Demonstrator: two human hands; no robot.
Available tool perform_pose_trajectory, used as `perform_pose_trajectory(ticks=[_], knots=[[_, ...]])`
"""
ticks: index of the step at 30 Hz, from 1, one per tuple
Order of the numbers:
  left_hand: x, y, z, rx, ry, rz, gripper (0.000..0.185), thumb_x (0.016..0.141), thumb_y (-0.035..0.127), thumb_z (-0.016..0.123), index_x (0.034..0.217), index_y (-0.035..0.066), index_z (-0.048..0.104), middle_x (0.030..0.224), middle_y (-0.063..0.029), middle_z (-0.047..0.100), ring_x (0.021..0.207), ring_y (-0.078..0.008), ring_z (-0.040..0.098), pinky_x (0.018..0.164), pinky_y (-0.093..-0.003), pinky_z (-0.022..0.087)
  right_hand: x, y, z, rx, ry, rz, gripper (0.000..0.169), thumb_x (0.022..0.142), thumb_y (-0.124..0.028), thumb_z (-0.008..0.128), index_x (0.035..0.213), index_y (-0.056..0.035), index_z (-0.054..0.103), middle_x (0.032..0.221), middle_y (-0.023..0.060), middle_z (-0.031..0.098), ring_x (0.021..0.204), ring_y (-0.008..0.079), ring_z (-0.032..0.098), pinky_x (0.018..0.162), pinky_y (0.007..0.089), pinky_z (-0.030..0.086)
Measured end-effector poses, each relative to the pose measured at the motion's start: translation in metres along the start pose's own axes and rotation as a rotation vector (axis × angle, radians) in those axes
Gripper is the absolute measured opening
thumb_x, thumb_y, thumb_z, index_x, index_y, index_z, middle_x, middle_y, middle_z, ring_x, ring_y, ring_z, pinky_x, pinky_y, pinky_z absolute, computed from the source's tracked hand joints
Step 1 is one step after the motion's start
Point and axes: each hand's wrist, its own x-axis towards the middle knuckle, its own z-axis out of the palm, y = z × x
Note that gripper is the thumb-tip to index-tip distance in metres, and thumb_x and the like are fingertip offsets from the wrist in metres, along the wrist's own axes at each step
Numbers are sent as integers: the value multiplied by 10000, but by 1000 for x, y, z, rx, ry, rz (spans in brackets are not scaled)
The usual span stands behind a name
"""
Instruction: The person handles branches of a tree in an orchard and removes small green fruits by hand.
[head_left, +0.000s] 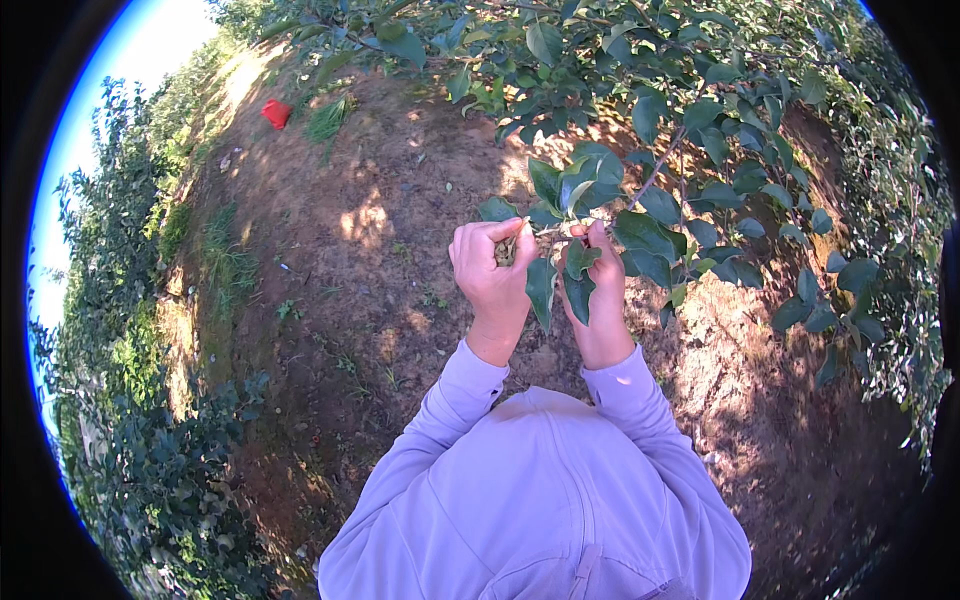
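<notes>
Both my hands are raised to the leafy end of a tree branch (660, 163) with broad green leaves, possibly an apple tree. My left hand (489, 277) pinches a small pale plant piece (526, 222) between thumb and forefinger; what it is exactly is too small to tell. Just to the right, my right hand (606, 289) has its fingertips closed on the leafy twig (559, 240). Drooping leaves (579, 294) partly cover that hand's palm and fingers. Larger leaves (574, 184) stand just beyond the fingertips.
Dense foliage (757, 82) spreads ahead and to the right, with a hanging leafy branch (832, 300) at right. Bare brown soil (360, 277) lies below in patchy shade. A red object (276, 113) rests near a grass tuft (330, 120). Bushy trees (112, 247) line the left.
</notes>
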Motion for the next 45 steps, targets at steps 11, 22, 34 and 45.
perform_pose_trajectory(ticks=[11,22,34,45], knots=[[16,-10,-49,-221,-417,-210,143,785,-35,535,916,9,574,954,-89,553,747,-111,541,654,-214,446,-1,-31,3,-281,42,-10,251,857,-291,531,792,-53,577,724,1,554,547,20,424,412,168,283],[3,9,-28,-16,-647,-147,116,669,46,663,768,13,612,996,-114,535,830,-216,557,698,-295,437,3,-17,-16,-327,-40,-20,244,860,-318,510,814,-83,558,716,-15,545,503,23,407,399,170,286],[-11,-53,-42,-425,-425,-616,278,888,143,459,1119,-12,468,1150,-107,515,1019,-157,500,887,-267,363,5,-39,-30,-319,18,10,203,841,-251,560,814,-50,551,753,25,567,655,64,485,559,190,392],[-21,-29,-43,-523,-710,-690,235,880,164,484,1020,-5,566,1034,-69,577,959,-114,509,833,-237,384,2,-37,-39,-327,-31,28,185,838,-229,559,858,-45,557,762,36,572,659,79,489,586,214,400]])
